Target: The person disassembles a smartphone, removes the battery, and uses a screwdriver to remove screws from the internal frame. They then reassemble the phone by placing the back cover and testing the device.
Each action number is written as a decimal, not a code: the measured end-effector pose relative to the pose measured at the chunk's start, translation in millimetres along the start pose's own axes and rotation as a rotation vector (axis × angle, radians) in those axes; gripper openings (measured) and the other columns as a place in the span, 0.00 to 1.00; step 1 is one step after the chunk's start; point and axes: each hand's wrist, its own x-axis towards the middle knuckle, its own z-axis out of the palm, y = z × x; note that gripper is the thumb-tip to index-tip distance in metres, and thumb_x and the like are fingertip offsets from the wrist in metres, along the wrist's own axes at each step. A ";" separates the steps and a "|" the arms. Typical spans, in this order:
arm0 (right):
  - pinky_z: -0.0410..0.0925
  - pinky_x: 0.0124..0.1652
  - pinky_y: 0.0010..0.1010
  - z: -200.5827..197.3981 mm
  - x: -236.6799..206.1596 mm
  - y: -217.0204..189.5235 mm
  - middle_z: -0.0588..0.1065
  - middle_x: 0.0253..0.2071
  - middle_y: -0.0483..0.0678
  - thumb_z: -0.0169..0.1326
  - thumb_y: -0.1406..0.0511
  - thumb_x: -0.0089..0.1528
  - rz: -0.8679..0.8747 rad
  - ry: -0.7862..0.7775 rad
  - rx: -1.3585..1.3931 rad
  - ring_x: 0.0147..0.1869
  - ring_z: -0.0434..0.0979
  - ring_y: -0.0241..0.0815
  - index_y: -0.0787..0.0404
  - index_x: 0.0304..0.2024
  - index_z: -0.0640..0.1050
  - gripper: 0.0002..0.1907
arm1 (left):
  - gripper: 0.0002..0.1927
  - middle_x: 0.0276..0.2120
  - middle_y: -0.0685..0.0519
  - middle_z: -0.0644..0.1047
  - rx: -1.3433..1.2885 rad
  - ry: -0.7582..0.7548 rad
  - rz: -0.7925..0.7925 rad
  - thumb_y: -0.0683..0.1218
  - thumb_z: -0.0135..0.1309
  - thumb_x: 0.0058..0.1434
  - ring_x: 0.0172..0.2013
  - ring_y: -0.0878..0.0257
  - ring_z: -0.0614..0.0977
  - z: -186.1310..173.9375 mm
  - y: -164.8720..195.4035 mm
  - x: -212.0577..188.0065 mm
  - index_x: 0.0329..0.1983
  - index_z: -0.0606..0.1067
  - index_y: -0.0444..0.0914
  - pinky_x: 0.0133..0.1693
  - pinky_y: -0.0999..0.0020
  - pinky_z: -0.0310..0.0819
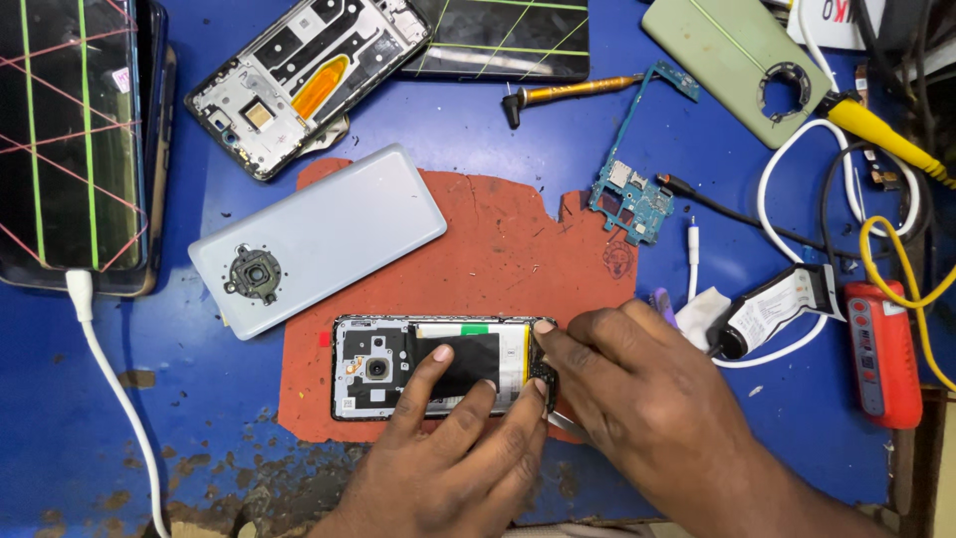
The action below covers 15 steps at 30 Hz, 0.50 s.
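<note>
Low in the frame, your left hand (448,453) has its fingers spread flat on the opened phone (438,367) on the red mat (498,249), your right hand (637,384) pinches its right end, and the grey back cover (329,234) lies upper left.

Bright, even light from overhead fills the blue desk (478,130) with strong colour and only short, soft shadows under the hands, faint glare sits on the dark phone screen (70,139) at nine o'clock, and focus stays sharp apart from slight softness toward the three o'clock edge.
</note>
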 end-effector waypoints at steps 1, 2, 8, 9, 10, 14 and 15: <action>0.70 0.34 0.34 -0.6 -0.4 -0.4 0.75 0.38 0.51 0.64 0.70 0.52 -0.017 -0.004 -0.013 0.39 0.75 0.47 0.70 0.48 0.80 0.21 | 0.11 0.54 0.52 0.79 0.013 0.007 0.002 0.49 0.53 0.67 0.54 0.55 0.79 0.5 -0.4 0.9 0.45 0.82 0.41 0.65 0.34 0.58; 0.71 0.35 0.34 -1.1 -0.8 -0.8 0.75 0.39 0.51 0.64 0.70 0.51 -0.035 -0.008 -0.026 0.40 0.75 0.47 0.70 0.49 0.80 0.22 | 0.11 0.54 0.52 0.79 0.027 0.014 0.003 0.49 0.53 0.67 0.54 0.55 0.79 0.3 -0.6 1.7 0.45 0.82 0.41 0.65 0.34 0.58; 0.71 0.37 0.37 -2.7 -8.1 1.9 0.74 0.41 0.52 0.64 0.71 0.51 -0.021 0.015 -0.006 0.42 0.75 0.50 0.68 0.50 0.80 0.23 | 0.13 0.55 0.48 0.77 -0.036 -0.062 -0.054 0.50 0.51 0.64 0.52 0.55 0.78 -5.2 0.7 13.0 0.46 0.81 0.43 0.63 0.28 0.51; 0.71 0.37 0.37 -3.8 -11.1 3.2 0.74 0.42 0.52 0.63 0.71 0.51 -0.002 0.020 0.019 0.42 0.75 0.51 0.67 0.50 0.80 0.23 | 0.13 0.55 0.48 0.77 -0.044 -0.075 -0.069 0.50 0.51 0.62 0.52 0.54 0.78 -5.1 1.8 16.2 0.46 0.81 0.42 0.63 0.28 0.50; 0.72 0.37 0.36 -4.7 -13.7 5.4 0.75 0.41 0.51 0.63 0.72 0.51 0.036 0.031 0.035 0.41 0.76 0.50 0.65 0.49 0.81 0.22 | 0.13 0.55 0.48 0.77 -0.050 -0.088 -0.083 0.50 0.51 0.61 0.53 0.53 0.78 -5.4 3.5 19.0 0.45 0.81 0.42 0.64 0.27 0.48; 0.74 0.39 0.31 -15.8 -25.5 14.0 0.78 0.40 0.49 0.61 0.74 0.55 0.126 0.159 0.108 0.42 0.80 0.44 0.60 0.45 0.83 0.15 | 0.15 0.53 0.49 0.77 -0.048 -0.059 -0.089 0.49 0.54 0.56 0.56 0.51 0.76 -8.6 5.6 27.0 0.44 0.80 0.40 0.65 0.28 0.46; 0.74 0.41 0.30 -22.2 -28.3 16.7 0.79 0.40 0.48 0.60 0.74 0.57 0.134 0.213 0.126 0.44 0.82 0.42 0.60 0.44 0.82 0.13 | 0.15 0.53 0.48 0.77 -0.067 -0.072 -0.077 0.49 0.54 0.55 0.57 0.50 0.75 -10.0 5.5 28.1 0.43 0.80 0.40 0.65 0.27 0.45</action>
